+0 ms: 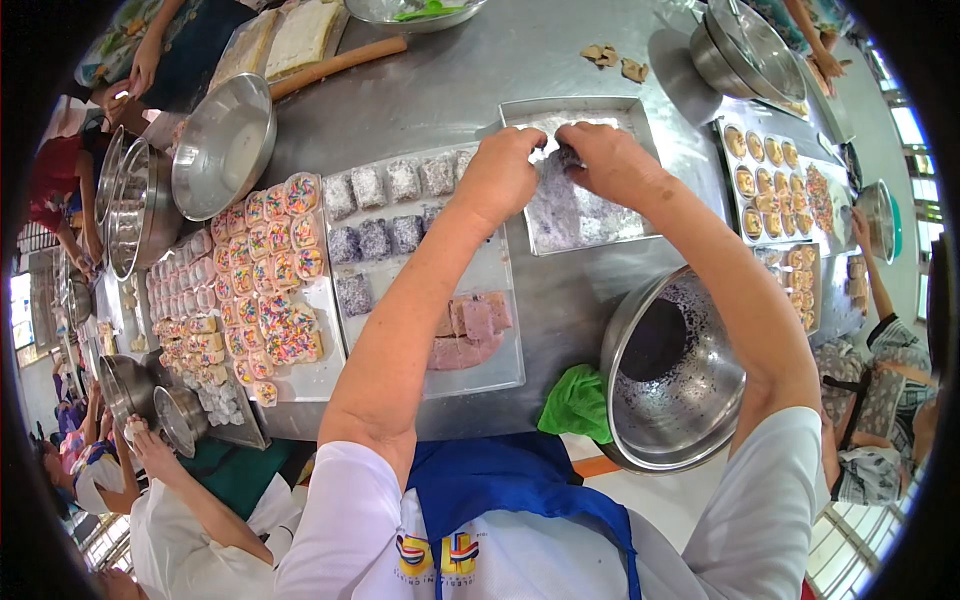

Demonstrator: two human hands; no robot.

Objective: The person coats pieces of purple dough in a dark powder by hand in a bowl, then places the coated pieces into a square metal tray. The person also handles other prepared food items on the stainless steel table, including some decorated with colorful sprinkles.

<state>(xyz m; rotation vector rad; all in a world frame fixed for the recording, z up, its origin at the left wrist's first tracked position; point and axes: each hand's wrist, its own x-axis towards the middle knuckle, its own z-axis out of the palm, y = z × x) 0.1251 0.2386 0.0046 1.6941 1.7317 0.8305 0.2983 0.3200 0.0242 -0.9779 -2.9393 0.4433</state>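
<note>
My right hand (613, 163) grips a small dark purple cake piece (568, 156), partly hidden by its fingers, over a square metal pan (643, 112). Inside the pan lies a powdery white and purple coating (581, 214). Just left of it, my left hand (504, 171) has its fingertips pinched together and smeared dark; whether anything is between them is hidden. A pale tray (487, 262) beneath my left forearm carries rows of coated cake blocks (375, 238), white-dusted at the back and purple nearer. Cut pink-purple cake (474, 324) sits at its near right corner.
A large steel bowl (705, 405) with dark purple contents stands at the near right edge, beside a green cloth (576, 401). Sprinkle-topped cakes (279, 266) fill the left trays. Another steel bowl (225, 150) tilts against a wooden rolling pin (341, 67). A co-worker's hand (150, 446) is at left.
</note>
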